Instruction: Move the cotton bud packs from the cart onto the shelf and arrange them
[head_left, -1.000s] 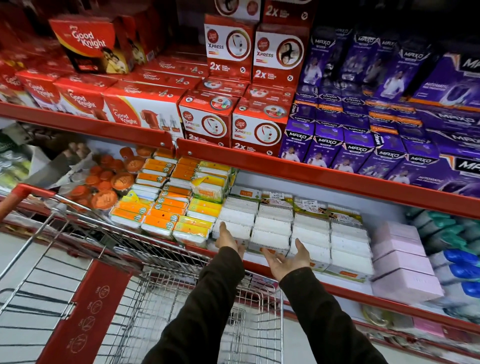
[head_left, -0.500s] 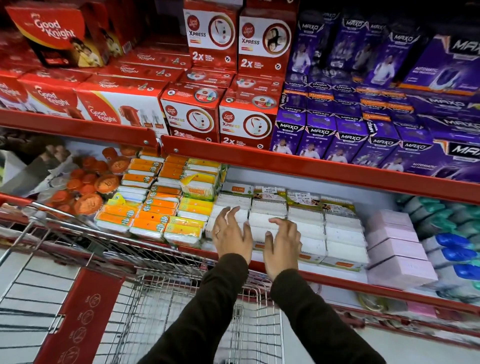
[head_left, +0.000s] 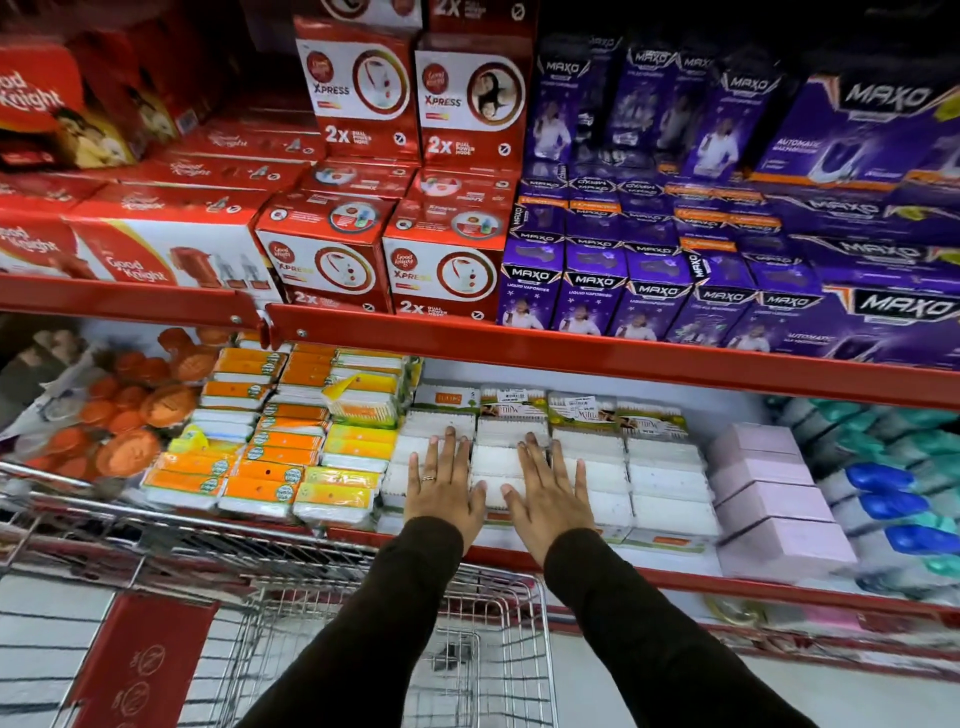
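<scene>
White cotton bud packs (head_left: 665, 467) lie in several neat rows on the red shelf (head_left: 675, 577), under the upper shelf. My left hand (head_left: 444, 486), with a ring on it, rests flat and palm down on the left rows. My right hand (head_left: 550, 488) lies flat beside it on the middle rows. Both hands have their fingers spread and grip nothing. The wire cart (head_left: 488, 654) stands below my arms against the shelf edge; I see no packs in the part that shows.
Orange and yellow packs (head_left: 270, 452) fill the shelf to the left, with orange round lids (head_left: 124, 415) beyond them. Pale pink boxes (head_left: 774, 493) and blue-capped bottles (head_left: 893, 499) sit to the right. Red and purple boxes crowd the upper shelf (head_left: 571, 353).
My hands were palm up at the front edge of the packs, then turned over and slid forward to lie flat on top of them. The view moved closer to the shelf.
</scene>
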